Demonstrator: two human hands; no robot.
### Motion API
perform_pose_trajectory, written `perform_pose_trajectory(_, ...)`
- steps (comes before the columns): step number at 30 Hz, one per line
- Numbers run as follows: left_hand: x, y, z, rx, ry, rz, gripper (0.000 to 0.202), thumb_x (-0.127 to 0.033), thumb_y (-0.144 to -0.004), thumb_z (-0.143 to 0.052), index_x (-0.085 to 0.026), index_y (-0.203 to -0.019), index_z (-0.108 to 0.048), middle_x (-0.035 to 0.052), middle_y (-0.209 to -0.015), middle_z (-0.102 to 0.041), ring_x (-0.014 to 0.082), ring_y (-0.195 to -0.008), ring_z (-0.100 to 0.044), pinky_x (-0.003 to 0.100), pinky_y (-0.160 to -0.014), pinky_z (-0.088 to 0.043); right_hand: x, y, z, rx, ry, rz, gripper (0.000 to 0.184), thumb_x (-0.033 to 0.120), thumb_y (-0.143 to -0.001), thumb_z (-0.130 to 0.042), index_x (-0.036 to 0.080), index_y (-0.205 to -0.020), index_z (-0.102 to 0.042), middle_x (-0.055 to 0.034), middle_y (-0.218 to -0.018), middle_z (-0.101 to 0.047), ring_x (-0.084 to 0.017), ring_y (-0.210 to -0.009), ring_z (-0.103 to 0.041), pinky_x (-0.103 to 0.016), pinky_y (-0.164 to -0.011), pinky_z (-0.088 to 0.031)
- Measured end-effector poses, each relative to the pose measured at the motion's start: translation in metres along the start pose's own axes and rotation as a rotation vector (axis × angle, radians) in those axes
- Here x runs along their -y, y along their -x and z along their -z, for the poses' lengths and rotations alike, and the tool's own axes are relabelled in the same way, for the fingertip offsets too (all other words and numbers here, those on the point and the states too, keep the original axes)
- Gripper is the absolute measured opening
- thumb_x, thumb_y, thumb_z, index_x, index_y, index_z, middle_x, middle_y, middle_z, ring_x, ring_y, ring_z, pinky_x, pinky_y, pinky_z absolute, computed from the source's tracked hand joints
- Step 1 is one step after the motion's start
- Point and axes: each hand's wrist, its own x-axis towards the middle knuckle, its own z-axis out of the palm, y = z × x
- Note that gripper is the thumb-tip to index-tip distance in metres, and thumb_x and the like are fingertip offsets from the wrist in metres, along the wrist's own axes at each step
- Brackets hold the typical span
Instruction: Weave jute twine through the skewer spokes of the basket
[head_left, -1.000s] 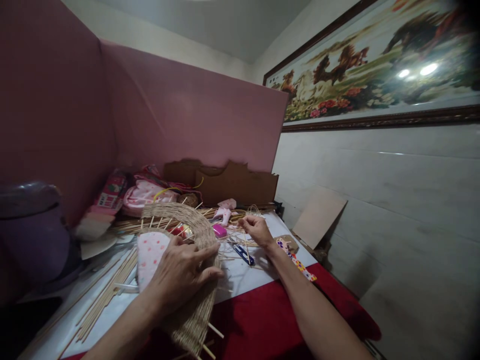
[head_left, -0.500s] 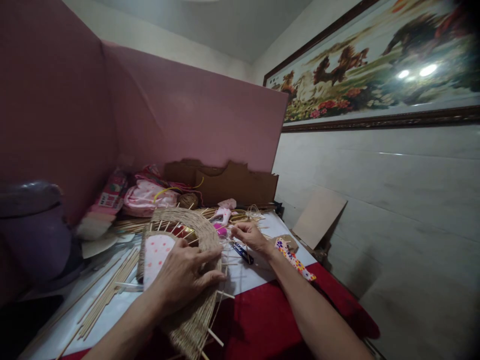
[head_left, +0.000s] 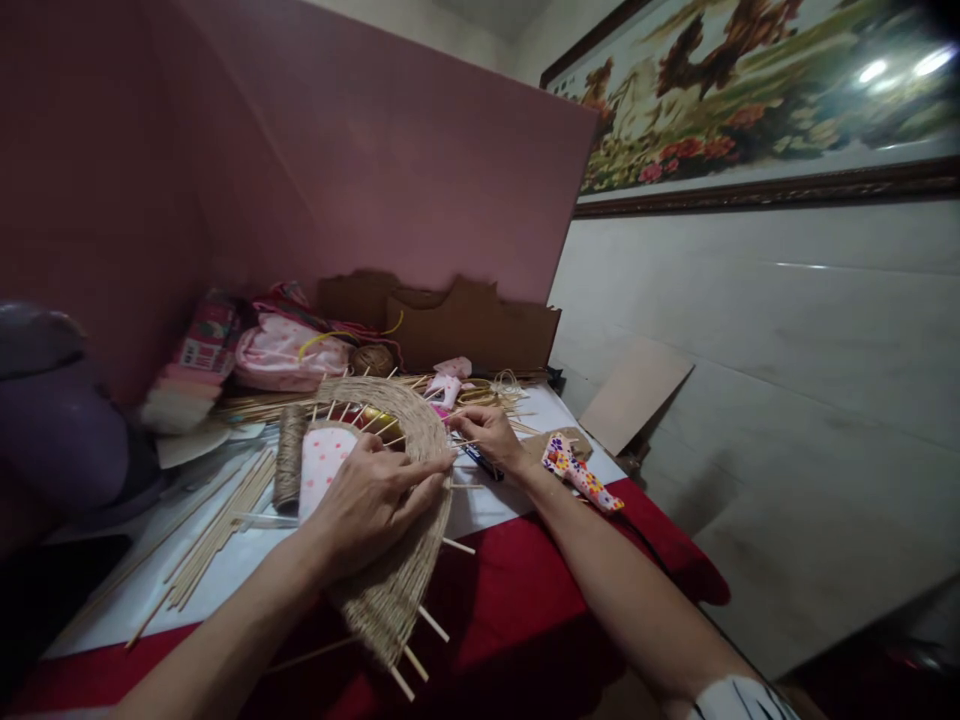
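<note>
A curved woven twine piece (head_left: 401, 575) with thin wooden sticks poking out of its outer edge lies tilted before me. My left hand (head_left: 379, 495) is laid over it and grips it, the index finger stretched along its outer rim. At that rim my right hand (head_left: 491, 435) is closed in a pinch beside the stick ends, apparently on a strand of twine that hardly shows. A white panel with pink dots (head_left: 324, 460) sits inside the curve, partly behind my left hand. Left of it stands a spool of twine (head_left: 289, 460).
Loose wooden sticks (head_left: 217, 530) lie at the left, near a purple container (head_left: 64, 430). A flower-patterned glue gun (head_left: 577, 475) and a dark blue tool (head_left: 480, 462) lie at the right. Behind are a twine ball (head_left: 373, 360), pink dotted cloth (head_left: 289, 352) and cardboard (head_left: 480, 325).
My view has tilted down, so the scene sits higher. My right hand has come down closer to the woven rim. My left hand still holds the piece, its thumb now hidden.
</note>
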Motion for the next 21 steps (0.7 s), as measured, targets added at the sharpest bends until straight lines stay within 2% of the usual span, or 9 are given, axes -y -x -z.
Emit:
perform_pose_trajectory(8,0.0,0.0,0.0,-0.08,-0.042,-0.014,0.034,-0.038,-0.091,-0.04,-0.032,-0.118,-0.059,-0.0012,-0.065,-0.065,0.0138,-0.058,-0.05,0.035,-0.073,-0.031,0.006,0.005,-0.006,0.079,-0.085,-0.09,0.037,0.048,-0.074,-0.061,0.014,-0.06,-0.059,0.0031,-0.054,-0.046,-0.008,-0.05,-0.038,-0.021,-0.048,-0.03)
perform_pose_trajectory(10,0.001,0.001,0.0,-0.095,-0.035,-0.007,0.034,-0.038,-0.09,-0.041,-0.033,-0.119,-0.059,-0.0014,-0.064,-0.064,0.0133,-0.057,-0.05,0.035,-0.072,-0.031,0.012,0.007,-0.006,0.133,-0.199,-0.14,0.031,0.045,-0.073,-0.063,0.014,-0.069,-0.063,0.0028,-0.057,-0.05,-0.008,-0.05,-0.041,-0.021,-0.049,-0.033)
perform_pose_trajectory(13,0.002,0.001,0.0,-0.106,-0.036,0.008,0.035,-0.038,-0.09,-0.04,-0.033,-0.12,-0.057,-0.0004,-0.065,-0.063,0.0141,-0.06,-0.052,0.035,-0.071,-0.031,0.021,0.01,-0.005,0.207,-0.456,-0.161,0.027,0.039,-0.072,-0.066,0.016,-0.087,-0.066,-0.0018,-0.076,-0.061,-0.012,-0.066,-0.054,-0.025,-0.064,-0.043)
perform_pose_trajectory(15,0.003,0.002,0.0,-0.111,-0.034,0.014,0.035,-0.038,-0.09,-0.041,-0.034,-0.121,-0.056,-0.0005,-0.065,-0.063,0.0142,-0.061,-0.052,0.035,-0.071,-0.031,0.026,0.011,-0.004,0.249,-0.601,-0.19,0.029,0.04,-0.075,-0.064,0.016,-0.091,-0.066,-0.0037,-0.079,-0.061,-0.013,-0.071,-0.056,-0.026,-0.067,-0.043)
perform_pose_trajectory(18,0.004,0.002,-0.001,-0.114,-0.03,0.017,0.034,-0.038,-0.09,-0.041,-0.036,-0.121,-0.056,-0.0018,-0.063,-0.062,0.0133,-0.058,-0.051,0.036,-0.072,-0.03,0.03,0.012,-0.001,0.278,-0.697,-0.29,0.032,0.043,-0.073,-0.067,0.014,-0.085,-0.063,-0.0009,-0.068,-0.056,-0.008,-0.055,-0.048,-0.021,-0.051,-0.037)
perform_pose_trajectory(21,0.005,0.002,-0.002,-0.114,-0.024,0.013,0.034,-0.039,-0.09,-0.042,-0.036,-0.121,-0.055,-0.0017,-0.065,-0.063,0.0136,-0.059,-0.051,0.036,-0.072,-0.03,0.03,0.012,0.001,0.294,-0.677,-0.361,0.029,0.034,-0.065,-0.075,0.014,-0.077,-0.059,0.0063,-0.056,-0.043,-0.003,-0.044,-0.031,-0.017,-0.041,-0.022)
